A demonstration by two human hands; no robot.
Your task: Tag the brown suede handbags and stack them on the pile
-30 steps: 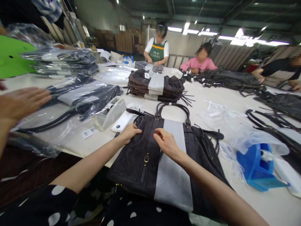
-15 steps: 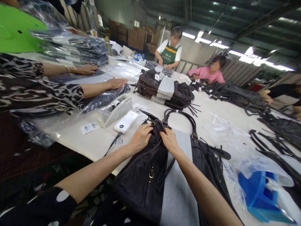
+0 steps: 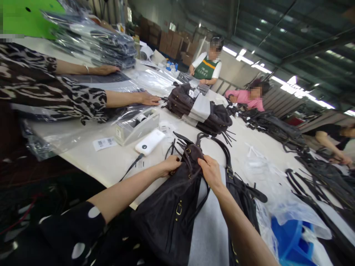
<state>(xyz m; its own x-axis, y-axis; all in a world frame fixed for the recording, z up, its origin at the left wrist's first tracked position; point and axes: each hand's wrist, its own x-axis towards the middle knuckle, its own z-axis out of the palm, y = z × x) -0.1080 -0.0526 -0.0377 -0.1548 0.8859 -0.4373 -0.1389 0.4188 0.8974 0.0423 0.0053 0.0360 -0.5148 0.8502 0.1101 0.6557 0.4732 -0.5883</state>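
Note:
A dark brown suede handbag with a grey paper band lies at the near edge of the white table. My left hand is closed on the bag's top left edge, by the strap ends. My right hand pinches the top edge near the handle. The bag's upper part is bunched up between both hands.
A white power bank with its cable and a clear tape dispenser sit left of the bag. A co-worker's arms press on bagged goods at left. Stacked handbags lie behind. A blue dispenser and plastic film lie at right. Other people work across the table.
My hands moved from the flat front of the bag up to its top edge and gathered it. The co-worker's arms reached in over the plastic-wrapped bags.

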